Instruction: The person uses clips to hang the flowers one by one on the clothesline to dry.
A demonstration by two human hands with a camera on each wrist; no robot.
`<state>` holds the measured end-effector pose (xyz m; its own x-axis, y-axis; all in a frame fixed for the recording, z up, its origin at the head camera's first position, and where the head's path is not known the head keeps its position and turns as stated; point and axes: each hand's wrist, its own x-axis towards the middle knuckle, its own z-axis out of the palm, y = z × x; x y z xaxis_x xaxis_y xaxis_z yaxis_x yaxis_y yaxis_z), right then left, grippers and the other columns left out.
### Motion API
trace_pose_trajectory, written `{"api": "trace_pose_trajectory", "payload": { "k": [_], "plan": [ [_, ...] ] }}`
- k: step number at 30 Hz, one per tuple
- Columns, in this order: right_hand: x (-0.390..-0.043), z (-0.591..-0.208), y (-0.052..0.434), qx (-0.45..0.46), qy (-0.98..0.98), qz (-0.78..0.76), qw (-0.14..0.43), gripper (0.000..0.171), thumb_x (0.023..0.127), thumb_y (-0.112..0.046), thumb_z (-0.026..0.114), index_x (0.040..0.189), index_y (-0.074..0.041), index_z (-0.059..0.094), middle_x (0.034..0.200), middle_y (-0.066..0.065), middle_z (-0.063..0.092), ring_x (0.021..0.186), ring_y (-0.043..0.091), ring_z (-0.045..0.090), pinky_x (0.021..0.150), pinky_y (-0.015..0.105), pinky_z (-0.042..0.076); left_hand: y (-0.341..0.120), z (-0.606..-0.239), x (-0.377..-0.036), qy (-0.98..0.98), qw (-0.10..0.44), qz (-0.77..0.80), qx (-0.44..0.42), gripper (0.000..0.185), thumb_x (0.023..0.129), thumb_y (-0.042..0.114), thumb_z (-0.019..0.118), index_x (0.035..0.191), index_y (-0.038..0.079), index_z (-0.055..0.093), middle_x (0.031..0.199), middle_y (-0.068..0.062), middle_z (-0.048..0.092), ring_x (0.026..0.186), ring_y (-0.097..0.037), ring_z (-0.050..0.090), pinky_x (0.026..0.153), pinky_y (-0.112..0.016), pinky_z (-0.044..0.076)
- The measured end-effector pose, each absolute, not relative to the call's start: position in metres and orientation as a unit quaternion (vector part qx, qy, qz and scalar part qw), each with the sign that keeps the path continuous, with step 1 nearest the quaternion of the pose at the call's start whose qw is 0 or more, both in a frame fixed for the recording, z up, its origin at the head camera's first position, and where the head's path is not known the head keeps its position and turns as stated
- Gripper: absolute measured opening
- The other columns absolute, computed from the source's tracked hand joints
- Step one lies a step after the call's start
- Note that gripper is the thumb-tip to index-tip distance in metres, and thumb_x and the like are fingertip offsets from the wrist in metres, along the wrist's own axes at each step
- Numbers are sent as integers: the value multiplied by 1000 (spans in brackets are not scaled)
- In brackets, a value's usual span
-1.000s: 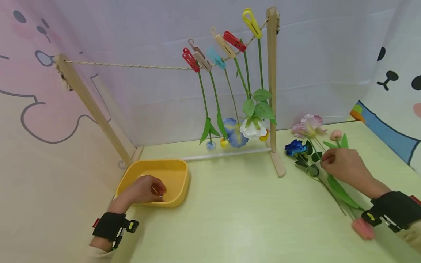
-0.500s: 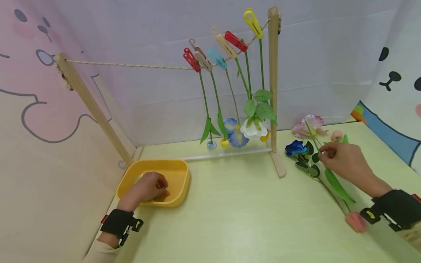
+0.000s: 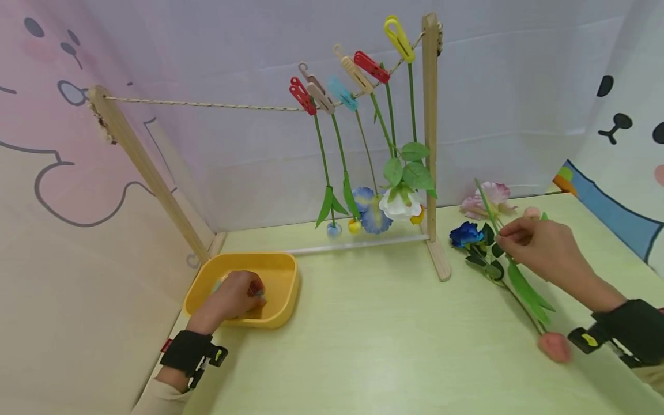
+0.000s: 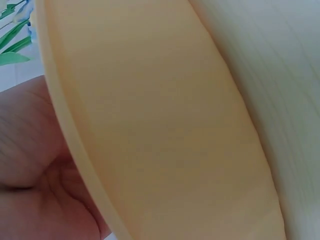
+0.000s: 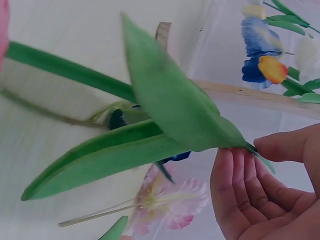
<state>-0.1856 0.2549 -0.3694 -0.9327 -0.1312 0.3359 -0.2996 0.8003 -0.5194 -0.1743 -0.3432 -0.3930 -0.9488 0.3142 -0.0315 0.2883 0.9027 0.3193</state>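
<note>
My right hand (image 3: 542, 248) pinches the green stem of a pink tulip (image 3: 555, 347) between thumb and fingers. The tulip's head points toward me and its stem end points up and away. Its broad leaves (image 5: 175, 105) fill the middle of the right wrist view. My left hand (image 3: 236, 297) reaches into the yellow basket (image 3: 289, 300), its thumb and fingers together on a small pale-blue clothespin (image 3: 260, 294), mostly hidden by the fingers. In the left wrist view the basket wall (image 4: 160, 110) covers most of the left hand (image 4: 35, 165).
A rope (image 3: 207, 104) runs between two wooden posts (image 3: 430, 115). Several flowers hang from it by clothespins (image 3: 370, 66), including a white rose (image 3: 400, 204) and a blue iris (image 3: 372, 214). On the table lie a blue rose (image 3: 466, 233) and a pink-white flower (image 3: 487, 202).
The right hand has moved slightly left, with the tulip's stem end rising and its head shifting left. The left hand has moved a little right and deeper into the basket.
</note>
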Motion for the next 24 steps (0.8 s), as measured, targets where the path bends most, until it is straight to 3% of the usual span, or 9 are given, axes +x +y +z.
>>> {"api": "trace_pose_trajectory", "payload": {
  "k": [9,15,24],
  "plan": [
    [-173,-350,237,144,-918,327,171,19,95,-22,76,105,-7,76,80,1,74,65,-2,63,51,24,41,-333,-382,-179,967,-12,192,165,12,93,5,75,101,-3,70,85,-4,67,74,-15,60,67,-31,54],
    [-165,-337,216,181,-893,358,206,12,91,-16,79,102,-10,77,85,3,75,70,-6,65,61,9,48,-322,-369,-177,952,-55,245,177,13,92,6,77,101,1,70,86,-3,66,75,-16,61,69,-31,55],
    [-159,-319,173,237,-853,422,195,11,90,-9,79,100,-12,76,88,0,75,74,5,71,70,10,54,-310,-346,-178,920,-124,319,191,19,93,11,78,110,3,74,94,-5,74,81,-18,74,73,-27,59]
  ]
}}
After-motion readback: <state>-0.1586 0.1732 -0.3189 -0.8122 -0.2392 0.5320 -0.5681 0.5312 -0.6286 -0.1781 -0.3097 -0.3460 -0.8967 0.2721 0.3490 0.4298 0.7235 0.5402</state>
